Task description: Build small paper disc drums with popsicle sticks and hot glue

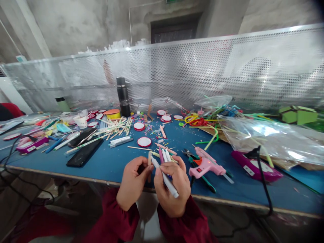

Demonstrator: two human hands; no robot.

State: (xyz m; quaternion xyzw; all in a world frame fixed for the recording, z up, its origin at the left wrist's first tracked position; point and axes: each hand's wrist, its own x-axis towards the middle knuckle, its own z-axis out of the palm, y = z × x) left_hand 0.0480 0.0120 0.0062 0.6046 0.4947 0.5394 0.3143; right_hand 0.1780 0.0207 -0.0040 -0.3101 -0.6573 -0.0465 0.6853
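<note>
Head view shows two bare hands at the near edge of a blue table [118, 161]. The left hand [133, 180] pinches a flat wooden stick [150, 158] between thumb and forefinger; the stick stands nearly upright, with its upper end above the fingertips and its lower end showing below the thumb. The right hand [174, 185] holds a white marker [169, 185] like a pen, fingers closed around its barrel. The marker slants, its narrow end up beside the stick and its blunt end down toward the wrist. Whether the tip touches the wood, I cannot tell.

Just beyond the right fingers are several more markers [166, 156], white and purple; it is unclear whether that hand also supports them. To the right lie a pink glue gun [209, 165] and a pair of pliers [188, 154], with a purple box [254, 165] farther along. Left of the hands lies a black phone [84, 153], and beyond them a round white piece with a red rim [144, 142]. A black bottle [123, 98] stands near the perforated screen [177, 74].
</note>
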